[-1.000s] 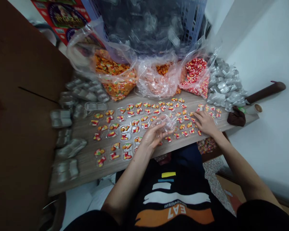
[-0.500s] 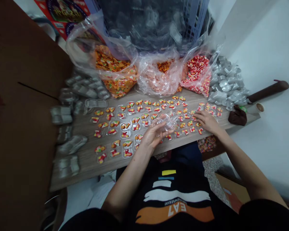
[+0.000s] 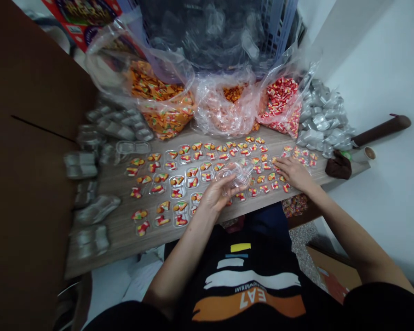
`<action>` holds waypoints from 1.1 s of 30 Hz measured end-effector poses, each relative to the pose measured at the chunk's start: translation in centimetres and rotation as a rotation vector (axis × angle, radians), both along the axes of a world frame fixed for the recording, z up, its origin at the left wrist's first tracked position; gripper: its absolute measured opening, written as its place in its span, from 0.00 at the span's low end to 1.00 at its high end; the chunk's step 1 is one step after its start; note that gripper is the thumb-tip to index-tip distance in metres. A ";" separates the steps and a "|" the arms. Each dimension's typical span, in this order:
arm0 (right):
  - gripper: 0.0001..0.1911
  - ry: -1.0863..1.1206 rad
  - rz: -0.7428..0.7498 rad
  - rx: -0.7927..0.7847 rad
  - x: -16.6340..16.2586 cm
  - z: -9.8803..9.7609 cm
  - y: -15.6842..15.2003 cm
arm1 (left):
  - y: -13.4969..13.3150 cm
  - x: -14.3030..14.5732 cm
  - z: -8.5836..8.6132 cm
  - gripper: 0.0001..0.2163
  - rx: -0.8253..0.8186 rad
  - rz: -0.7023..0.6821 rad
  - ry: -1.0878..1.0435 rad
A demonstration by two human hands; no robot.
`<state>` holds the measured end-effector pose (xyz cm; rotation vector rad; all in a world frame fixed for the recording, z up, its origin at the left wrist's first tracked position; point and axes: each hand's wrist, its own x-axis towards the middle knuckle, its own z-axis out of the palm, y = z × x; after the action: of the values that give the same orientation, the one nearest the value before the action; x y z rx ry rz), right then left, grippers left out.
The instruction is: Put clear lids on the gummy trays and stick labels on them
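My left hand (image 3: 216, 195) is closed around a small stack of clear plastic lids (image 3: 235, 175), held just above the wooden board (image 3: 124, 230). My right hand (image 3: 293, 174) rests palm down with fingers stretched out on the filled clear trays (image 3: 272, 177) at the board's right part. Rows of small clear trays with colourful gummy candies (image 3: 179, 181) cover the middle of the board.
Three open plastic bags of candies (image 3: 165, 108) stand along the far edge, with a blue crate (image 3: 276, 27) behind. Stacks of empty clear trays (image 3: 89, 170) lie at the left, a silvery pile (image 3: 319, 122) at the right. A brown cloth (image 3: 338, 168) and dark tube (image 3: 381, 131) lie far right.
The view has shifted slightly. Both hands stay nearly where they were, the left still holding the clear lids and the right still on the trays.
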<state>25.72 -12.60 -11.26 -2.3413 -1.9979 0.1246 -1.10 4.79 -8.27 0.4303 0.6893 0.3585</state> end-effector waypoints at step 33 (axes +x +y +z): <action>0.24 -0.106 -0.105 0.000 -1.1 -0.6 1.6 | 1.6 -0.6 -0.8 0.21 -0.043 0.063 -0.003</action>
<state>24.58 -10.98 -11.86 -2.4960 -1.9131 -0.0057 -1.67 6.35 -9.12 0.3676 0.7077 0.4031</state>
